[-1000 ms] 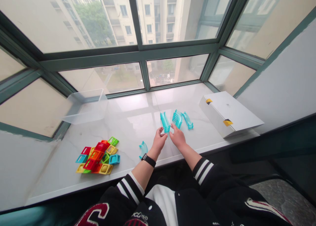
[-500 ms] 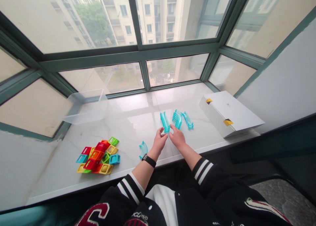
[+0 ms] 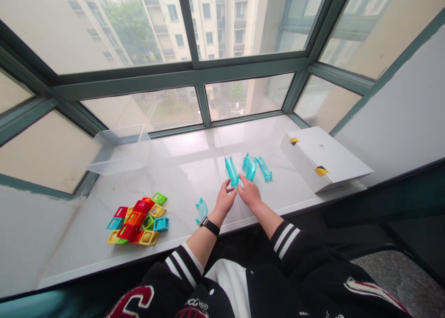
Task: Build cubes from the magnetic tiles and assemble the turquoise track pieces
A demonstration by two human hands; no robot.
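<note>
A stack of straight, see-through teal track pieces (image 3: 231, 168) lies on the white sill, pointing away from me. My left hand (image 3: 225, 200) is at its near left corner, with bent fingers against the end. From the right, my right hand (image 3: 249, 193) meets the same end, its fingers curled in and the fingertips close to those of the left. My fingers partly cover the near end of the stack. Just right of it rests a stack of curved teal track pieces (image 3: 249, 166), and beside that a narrow teal track piece (image 3: 264, 168). One curved teal piece (image 3: 201, 210) lies by my left wrist.
A pile of red, yellow, green, orange and blue plastic building tiles (image 3: 139, 220) sits at left. Behind it, a clear plastic bin (image 3: 121, 158) stands by the window. A white box (image 3: 327, 158) with yellow-black tape stands at right. The sill's front edge (image 3: 194, 240) runs under my forearms.
Both hands stay at the near end of the straight stack, with hardly any movement. The whole view has shifted very slightly.
</note>
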